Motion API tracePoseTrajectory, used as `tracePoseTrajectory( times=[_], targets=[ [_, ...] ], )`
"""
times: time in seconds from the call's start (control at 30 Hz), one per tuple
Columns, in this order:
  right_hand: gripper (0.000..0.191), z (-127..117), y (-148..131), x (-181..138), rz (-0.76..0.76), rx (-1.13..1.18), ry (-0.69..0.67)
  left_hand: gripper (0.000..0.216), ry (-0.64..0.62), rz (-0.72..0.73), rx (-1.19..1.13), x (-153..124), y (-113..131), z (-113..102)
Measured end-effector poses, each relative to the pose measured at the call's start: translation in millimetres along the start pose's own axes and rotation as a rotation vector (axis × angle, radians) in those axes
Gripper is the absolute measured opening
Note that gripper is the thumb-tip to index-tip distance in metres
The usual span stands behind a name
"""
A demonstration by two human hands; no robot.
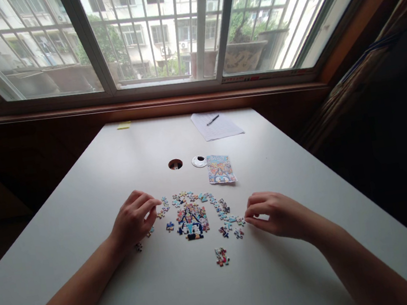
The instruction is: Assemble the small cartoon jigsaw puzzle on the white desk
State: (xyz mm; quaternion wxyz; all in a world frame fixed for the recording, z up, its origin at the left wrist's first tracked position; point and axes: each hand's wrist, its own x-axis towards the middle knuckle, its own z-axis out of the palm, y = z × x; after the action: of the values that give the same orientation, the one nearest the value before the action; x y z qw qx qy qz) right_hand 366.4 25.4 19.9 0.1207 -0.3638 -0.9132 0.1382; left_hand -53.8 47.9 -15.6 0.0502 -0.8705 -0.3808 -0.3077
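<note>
A partly joined jigsaw puzzle (pixel 193 220) lies flat on the white table, with a dark blue and light blue figure in its lower half. Loose puzzle pieces (pixel 183 197) curve around its top and both sides. My left hand (pixel 134 218) is left of the puzzle, index finger stretched toward the pieces (pixel 163 206) there and thumb apart below. On the right, my right hand (pixel 275 214) has bent fingers and a gap above the thumb; its fingertips are beside a light blue piece (pixel 240 221). Whether they touch it is unclear. A small joined cluster (pixel 221 256) lies nearer me.
Behind the puzzle lies a colourful picture sheet (pixel 221 169). Near it are a round table hole (pixel 175 164) and a silvery round cover (pixel 199 161). Paper (pixel 218 127) with a pen (pixel 213 120) and a yellow note (pixel 124 126) lie at the far edge, below a window.
</note>
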Motion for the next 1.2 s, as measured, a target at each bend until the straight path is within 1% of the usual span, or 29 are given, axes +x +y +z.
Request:
tracePoseTrajectory(
  times=[0.43,1.2],
  targets=[
    [0.014,-0.8,-2.8,-0.3,0.02,0.009,0.008,0.022,-0.008,0.002,-0.001,-0.3,1.3,-1.1],
    [0.015,1.2,-1.6,0.1,0.024,0.003,-0.025,0.021,-0.009,0.005,-0.012,-1.1,0.0,0.8]
  ],
)
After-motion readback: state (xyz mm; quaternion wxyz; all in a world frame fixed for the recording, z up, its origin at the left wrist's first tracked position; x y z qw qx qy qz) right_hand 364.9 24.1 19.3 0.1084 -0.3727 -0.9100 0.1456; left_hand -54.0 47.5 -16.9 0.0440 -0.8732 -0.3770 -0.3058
